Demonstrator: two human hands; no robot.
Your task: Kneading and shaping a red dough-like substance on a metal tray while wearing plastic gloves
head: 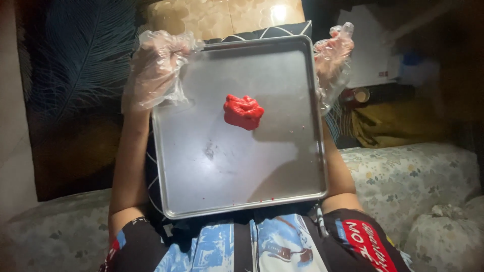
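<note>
A metal tray (212, 166) is held up by 2 gloved hands.
The far corners are grasped: the left hand (154, 70) has its grip clenched on 1, the right hand (331, 55) on the other. A red lump (243, 112) sits near the tray's middle.

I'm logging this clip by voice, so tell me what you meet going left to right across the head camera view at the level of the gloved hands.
Dark feather-pattern wall hanging → left hand in a clear plastic glove, gripping the tray's far left corner → square metal tray → red lump of dough-like stuff on it → gloved right hand on the far right corner.
</note>
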